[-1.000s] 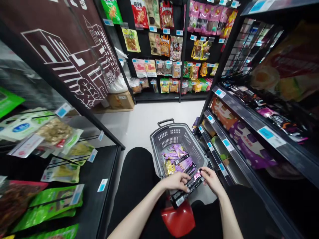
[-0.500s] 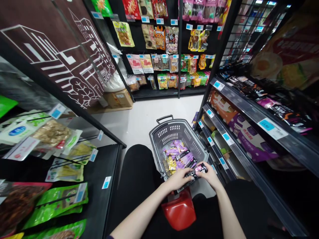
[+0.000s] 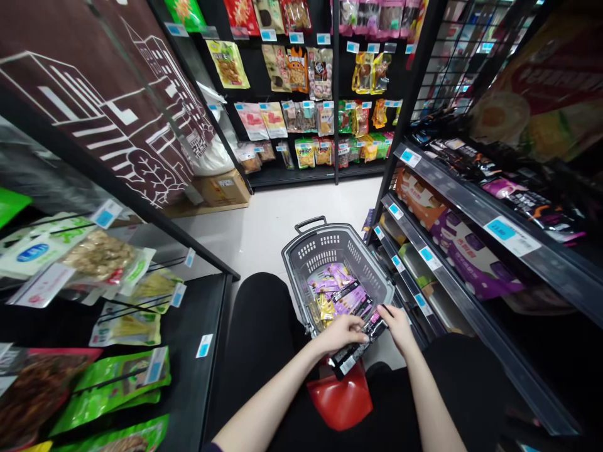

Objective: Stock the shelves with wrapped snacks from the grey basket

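Fingers [image 3: 351, 328] of the left hand [image 3: 340, 331] and right hand [image 3: 394, 321] curling shut around one long black packet [image 3: 357, 349], holding it over the near rim of one grey basket [image 3: 330, 251]; printing on it too small for reading. Purple and yellow packets [image 3: 336, 294] lying heaped inside, too jumbled for counting.
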Motion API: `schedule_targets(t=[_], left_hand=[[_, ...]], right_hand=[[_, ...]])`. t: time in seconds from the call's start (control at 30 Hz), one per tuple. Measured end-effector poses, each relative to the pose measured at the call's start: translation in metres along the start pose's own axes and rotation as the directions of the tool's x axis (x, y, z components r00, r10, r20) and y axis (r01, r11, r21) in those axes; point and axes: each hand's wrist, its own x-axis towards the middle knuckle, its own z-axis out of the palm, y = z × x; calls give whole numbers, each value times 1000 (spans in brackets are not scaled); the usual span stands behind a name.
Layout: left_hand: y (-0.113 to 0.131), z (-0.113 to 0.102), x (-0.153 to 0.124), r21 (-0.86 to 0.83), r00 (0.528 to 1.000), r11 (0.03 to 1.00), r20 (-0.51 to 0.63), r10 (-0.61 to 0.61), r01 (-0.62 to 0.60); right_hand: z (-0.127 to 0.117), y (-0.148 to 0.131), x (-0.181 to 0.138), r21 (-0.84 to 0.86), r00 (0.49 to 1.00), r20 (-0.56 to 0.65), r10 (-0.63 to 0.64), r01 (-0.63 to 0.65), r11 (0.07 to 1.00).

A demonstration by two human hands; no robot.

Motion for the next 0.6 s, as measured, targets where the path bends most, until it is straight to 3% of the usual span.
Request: schedule_targets(t=[0.07, 0.17, 0.33, 0.4, 0.6], left_hand=[[2, -7, -2, -15, 994, 1000, 109, -18, 19], [3, -17, -6, -8, 986, 1000, 166, -13, 14], [1, -21, -7, -313, 968, 930, 213, -131, 194], [2, -21, -8, -422, 970, 881, 200, -138, 212], [3, -25, -9, -682, 995, 725, 66, -73, 98]], right_hand=[[-9, 6, 2, 39, 999, -51, 11, -9, 999], [-24, 12, 5, 129, 988, -147, 53, -34, 991], [-40, 7, 5, 360, 957, -192, 216, -136, 923], [-42, 4, 4, 422, 952, -157, 262, -175, 890], [-46, -2, -1, 454, 966, -36, 255, -212, 866]])
